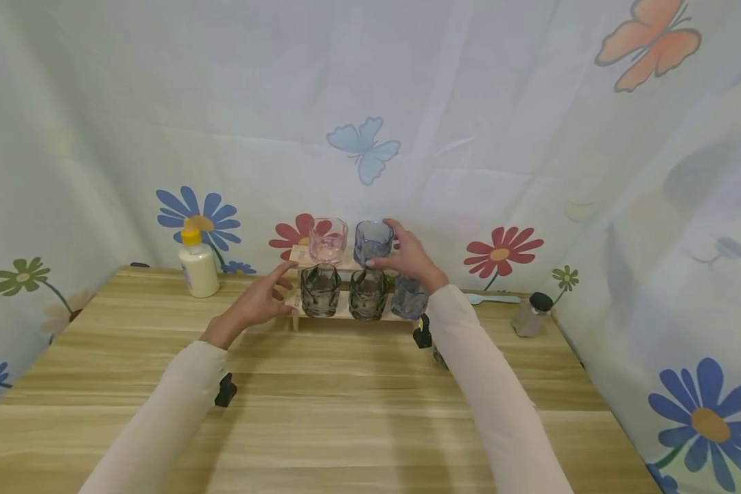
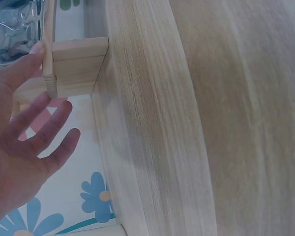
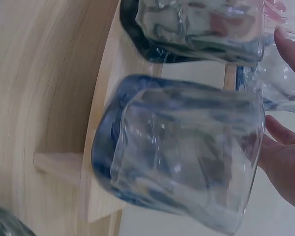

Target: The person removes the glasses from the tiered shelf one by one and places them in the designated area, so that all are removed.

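A two-tier wooden rack (image 1: pixel 300 255) stands at the back of the table, holding several faceted drinking glasses. Above, a pink glass (image 1: pixel 328 241) sits left of a blue glass (image 1: pixel 372 241). My right hand (image 1: pixel 410 259) grips this blue glass between thumb and fingers at its right side. Below stand two dark grey glasses (image 1: pixel 320 291) and another blue glass (image 3: pixel 182 152), partly covered by my right wrist in the head view. My left hand (image 1: pixel 261 300) is at the rack's left end. In the left wrist view its thumb (image 2: pixel 22 69) touches the shelf board; the other fingers are extended.
A cream bottle with a yellow cap (image 1: pixel 199 267) stands at the back left. Towards the back right are a pale blue utensil (image 1: pixel 494 299) and a small black-lidded jar (image 1: pixel 532 315). Another dark glass (image 3: pixel 7 223) is mostly hidden by my right forearm. A patterned curtain (image 1: pixel 432 165) hangs behind.
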The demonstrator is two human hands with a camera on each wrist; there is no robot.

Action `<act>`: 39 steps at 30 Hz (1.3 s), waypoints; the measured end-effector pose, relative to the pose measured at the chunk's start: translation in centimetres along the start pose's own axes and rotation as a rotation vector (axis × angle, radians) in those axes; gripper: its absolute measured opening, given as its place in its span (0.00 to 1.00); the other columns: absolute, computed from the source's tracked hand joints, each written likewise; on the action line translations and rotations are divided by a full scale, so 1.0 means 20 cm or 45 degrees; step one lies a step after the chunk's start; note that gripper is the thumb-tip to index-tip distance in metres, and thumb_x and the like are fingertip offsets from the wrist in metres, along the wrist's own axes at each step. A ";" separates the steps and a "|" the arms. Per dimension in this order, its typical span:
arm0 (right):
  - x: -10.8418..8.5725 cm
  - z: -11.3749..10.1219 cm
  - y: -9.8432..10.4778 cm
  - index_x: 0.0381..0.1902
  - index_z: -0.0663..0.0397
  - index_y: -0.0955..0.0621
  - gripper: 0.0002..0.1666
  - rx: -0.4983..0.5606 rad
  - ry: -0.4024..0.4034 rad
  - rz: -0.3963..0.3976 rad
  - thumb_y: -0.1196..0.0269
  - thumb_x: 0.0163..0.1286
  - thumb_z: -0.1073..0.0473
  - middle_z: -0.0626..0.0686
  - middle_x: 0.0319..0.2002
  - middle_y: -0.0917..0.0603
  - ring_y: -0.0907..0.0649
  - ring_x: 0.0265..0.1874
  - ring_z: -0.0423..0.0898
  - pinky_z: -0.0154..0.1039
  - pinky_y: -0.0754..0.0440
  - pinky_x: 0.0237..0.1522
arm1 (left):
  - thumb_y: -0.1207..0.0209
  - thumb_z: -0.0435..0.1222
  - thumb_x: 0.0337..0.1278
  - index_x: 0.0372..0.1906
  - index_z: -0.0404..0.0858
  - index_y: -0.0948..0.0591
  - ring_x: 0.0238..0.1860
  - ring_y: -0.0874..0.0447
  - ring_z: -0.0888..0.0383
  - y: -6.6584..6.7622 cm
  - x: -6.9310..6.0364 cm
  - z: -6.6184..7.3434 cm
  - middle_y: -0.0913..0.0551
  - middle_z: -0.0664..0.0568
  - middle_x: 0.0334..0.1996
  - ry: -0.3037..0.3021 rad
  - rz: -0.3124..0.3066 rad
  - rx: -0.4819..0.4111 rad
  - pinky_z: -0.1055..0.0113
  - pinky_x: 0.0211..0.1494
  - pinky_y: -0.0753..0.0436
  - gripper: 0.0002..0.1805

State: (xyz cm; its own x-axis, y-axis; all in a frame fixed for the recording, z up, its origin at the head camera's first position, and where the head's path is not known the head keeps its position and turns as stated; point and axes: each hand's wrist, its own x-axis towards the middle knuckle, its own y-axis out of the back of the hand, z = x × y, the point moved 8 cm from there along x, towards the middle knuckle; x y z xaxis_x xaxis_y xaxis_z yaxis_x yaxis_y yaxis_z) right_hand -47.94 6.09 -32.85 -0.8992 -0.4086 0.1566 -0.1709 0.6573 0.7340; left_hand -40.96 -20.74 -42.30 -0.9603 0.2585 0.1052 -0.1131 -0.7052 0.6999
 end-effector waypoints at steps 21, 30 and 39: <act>0.07 -0.01 -0.07 0.80 0.43 0.47 0.61 -0.074 -0.074 0.023 0.24 0.58 0.49 0.61 0.77 0.38 0.35 0.74 0.60 0.55 0.33 0.72 | 0.28 0.34 0.53 0.79 0.45 0.49 0.53 0.18 0.32 -0.01 -0.01 0.00 0.24 0.30 0.59 -0.001 0.003 -0.006 0.41 0.54 0.18 0.54; 0.08 -0.01 -0.08 0.80 0.43 0.47 0.61 -0.064 -0.079 0.022 0.23 0.57 0.50 0.63 0.73 0.33 0.30 0.71 0.60 0.55 0.29 0.69 | 0.28 0.34 0.53 0.79 0.46 0.48 0.52 0.18 0.33 0.00 -0.01 0.01 0.23 0.31 0.59 -0.004 0.013 -0.003 0.42 0.53 0.18 0.53; 0.08 -0.01 -0.06 0.78 0.41 0.45 0.60 -0.064 -0.094 0.048 0.23 0.56 0.50 0.64 0.70 0.30 0.28 0.68 0.60 0.56 0.27 0.66 | 0.28 0.32 0.53 0.79 0.46 0.48 0.52 0.17 0.33 0.00 0.00 0.02 0.23 0.31 0.59 -0.014 0.021 0.002 0.42 0.54 0.18 0.53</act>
State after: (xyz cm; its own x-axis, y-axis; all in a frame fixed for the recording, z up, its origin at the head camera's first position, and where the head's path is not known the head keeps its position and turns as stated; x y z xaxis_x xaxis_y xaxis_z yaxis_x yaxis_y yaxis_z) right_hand -49.09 4.44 -33.39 -0.9322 -0.3349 0.1370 -0.1174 0.6382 0.7609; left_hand -40.78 -20.57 -42.07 -0.9592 0.2540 0.1244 -0.0969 -0.7085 0.6990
